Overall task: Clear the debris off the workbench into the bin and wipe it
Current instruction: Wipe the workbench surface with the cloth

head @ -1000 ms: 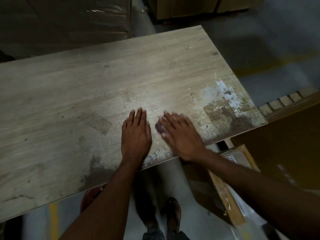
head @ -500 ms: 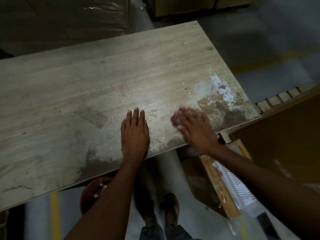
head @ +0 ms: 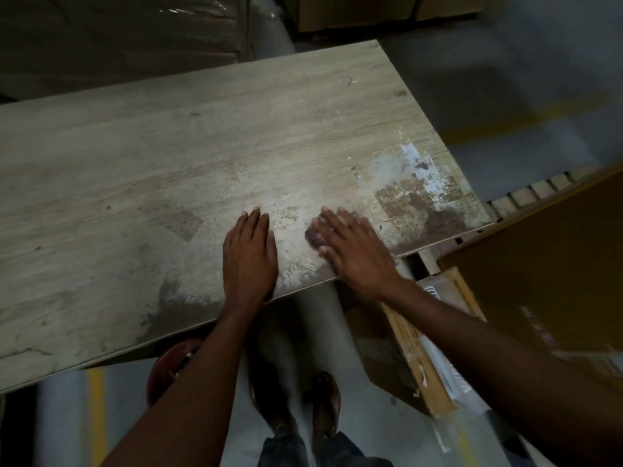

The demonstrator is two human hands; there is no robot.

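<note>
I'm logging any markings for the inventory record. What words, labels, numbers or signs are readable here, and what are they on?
No text is readable.
Flat carton beside the workbench: white printed strip, too blurred to read.
Brown cardboard sheet: faint pale marks, too blurred to read.

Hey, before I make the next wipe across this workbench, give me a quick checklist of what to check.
1. Bracing: the left hand lies flat on the workbench: ok.
2. Wiper: the purplish cloth sits under the straight fingers of the right hand: ok.
3. Loose debris in the wiping path: cannot tell, since the picture is dim and blurred there.
4. Surface clean: not ok, as the stained patch near the right corner shows brown and white marks.
5. Bin within reach: cannot tell. A red round object shows under the near edge, mostly hidden.
</note>
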